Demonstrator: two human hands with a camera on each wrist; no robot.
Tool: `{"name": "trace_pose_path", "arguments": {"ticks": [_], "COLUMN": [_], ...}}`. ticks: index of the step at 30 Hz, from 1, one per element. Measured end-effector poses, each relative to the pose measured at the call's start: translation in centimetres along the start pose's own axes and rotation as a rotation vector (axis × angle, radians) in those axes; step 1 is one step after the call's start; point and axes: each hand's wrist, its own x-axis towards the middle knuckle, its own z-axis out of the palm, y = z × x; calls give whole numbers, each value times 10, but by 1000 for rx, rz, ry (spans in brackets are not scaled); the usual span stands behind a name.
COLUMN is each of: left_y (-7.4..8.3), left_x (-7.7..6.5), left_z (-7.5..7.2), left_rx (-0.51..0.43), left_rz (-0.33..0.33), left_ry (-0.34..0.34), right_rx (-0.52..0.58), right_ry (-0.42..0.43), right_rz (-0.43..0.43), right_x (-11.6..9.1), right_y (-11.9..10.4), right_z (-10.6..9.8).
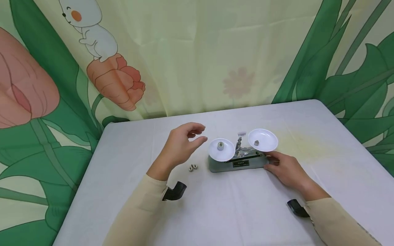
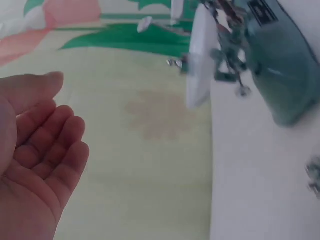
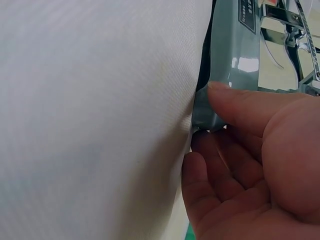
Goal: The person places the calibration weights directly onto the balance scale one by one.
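Note:
A grey-green balance scale (image 1: pixel 219 166) with two white pans stands on the table. On its left pan (image 1: pixel 227 155) sits a metal weight (image 1: pixel 220 146); a smaller weight (image 1: pixel 256 142) sits on the right pan (image 1: pixel 268 140), which is higher. My right hand (image 1: pixel 286 170) grips the right end of the base; the right wrist view has the thumb (image 3: pixel 250 107) on its front face and fingers curled at the end. My left hand (image 1: pixel 180 145) is raised left of the left pan, fingers loosely bent, holding nothing. Two small weights (image 1: pixel 193 167) lie on the table below it.
A white cloth covers the table (image 1: pixel 234 205). Behind it hangs a curtain (image 1: pixel 191 61) printed with leaves, a carrot and a white animal. Black wrist mounts (image 1: pixel 175 191) stick out from both sleeves.

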Motion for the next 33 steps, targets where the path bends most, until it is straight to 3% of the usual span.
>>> {"name": "trace_pose_path", "arguments": {"ticks": [7, 16, 20, 25, 33], "left_y": [-29, -64, -74, -85, -86], "left_x": [-28, -52, -57, -59, -57], "left_z": [-5, 13, 23, 35, 43], "left_rx": [95, 149, 168, 221, 246], "left_rz": [-93, -176, -219, -212, -217], "left_ry": [-37, -107, -124, -121, -104], "right_rx": [2, -4, -3, 7, 0], "right_ry": [-15, -21, -20, -17, -15], "right_rz": [33, 52, 55, 51, 47], "right_x": [-1, -1, -2, -2, -2], "right_y": [-1, -2, -3, -4, -4], "right_z": [2, 3, 3, 3, 2]}}
